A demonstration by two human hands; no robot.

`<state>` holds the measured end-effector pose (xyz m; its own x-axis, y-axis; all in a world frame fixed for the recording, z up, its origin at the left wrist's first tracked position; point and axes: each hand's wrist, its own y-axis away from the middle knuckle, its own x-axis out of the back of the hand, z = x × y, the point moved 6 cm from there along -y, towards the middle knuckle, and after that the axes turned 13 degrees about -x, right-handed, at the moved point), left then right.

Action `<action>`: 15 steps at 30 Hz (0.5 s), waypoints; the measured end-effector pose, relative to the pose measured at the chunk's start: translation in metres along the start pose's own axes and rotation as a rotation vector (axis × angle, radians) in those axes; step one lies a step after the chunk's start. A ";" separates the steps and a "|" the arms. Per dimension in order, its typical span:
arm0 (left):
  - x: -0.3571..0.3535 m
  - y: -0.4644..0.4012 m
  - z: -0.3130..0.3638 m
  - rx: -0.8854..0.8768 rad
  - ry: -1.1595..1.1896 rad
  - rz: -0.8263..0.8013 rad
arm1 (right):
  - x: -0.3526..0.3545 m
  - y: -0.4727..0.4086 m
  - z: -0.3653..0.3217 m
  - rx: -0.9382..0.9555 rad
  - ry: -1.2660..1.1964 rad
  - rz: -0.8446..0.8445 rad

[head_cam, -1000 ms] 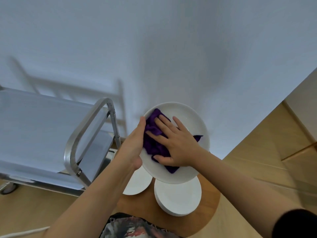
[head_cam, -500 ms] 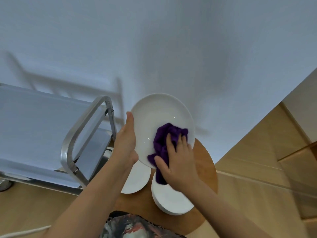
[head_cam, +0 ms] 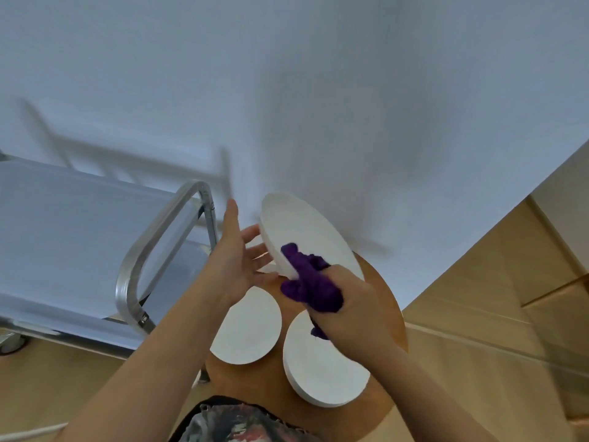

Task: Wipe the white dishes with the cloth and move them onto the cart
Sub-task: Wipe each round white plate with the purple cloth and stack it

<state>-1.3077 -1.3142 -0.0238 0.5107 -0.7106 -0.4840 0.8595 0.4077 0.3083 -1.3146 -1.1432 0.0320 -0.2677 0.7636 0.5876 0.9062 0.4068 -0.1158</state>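
A large white plate (head_cam: 306,237) is tilted steeply, its face turned to the right. My right hand (head_cam: 350,314) grips the purple cloth (head_cam: 306,282) bunched over the plate's lower edge and pinches that edge through it. Fingers straight and spread, my left hand (head_cam: 239,260) is open beside the plate's left side, its fingertips at the underside. Below them a small white plate (head_cam: 248,330) and a stack of white plates (head_cam: 318,368) rest on the round wooden table (head_cam: 389,314). The cart (head_cam: 79,234) stands to the left with a bare grey top shelf.
The cart's metal handle (head_cam: 153,244) rises close to my left forearm. A white wall fills the background right behind the table. Wooden floor shows at the right and lower left.
The plate has tipped from facing me to nearly edge-on. My left hand has let go of its rim and opened. My right hand with the cloth has slid to the lower edge.
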 end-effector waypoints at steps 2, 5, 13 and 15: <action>0.001 0.001 0.006 -0.059 -0.101 -0.002 | 0.009 -0.008 0.024 -0.399 -0.559 -0.110; 0.018 0.000 -0.002 -0.110 -0.252 0.175 | 0.011 -0.013 0.038 -0.493 -1.043 -0.205; 0.024 0.002 -0.043 -0.055 0.228 -0.027 | -0.001 -0.008 0.073 -0.632 -1.285 -0.238; 0.025 0.001 -0.026 -0.152 0.127 0.015 | 0.002 -0.006 0.080 -0.660 -1.158 -0.215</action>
<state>-1.2938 -1.3167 -0.0573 0.5141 -0.6297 -0.5824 0.8401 0.5066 0.1939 -1.3467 -1.1037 -0.0301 -0.2467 0.8298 -0.5006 0.7112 0.5059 0.4881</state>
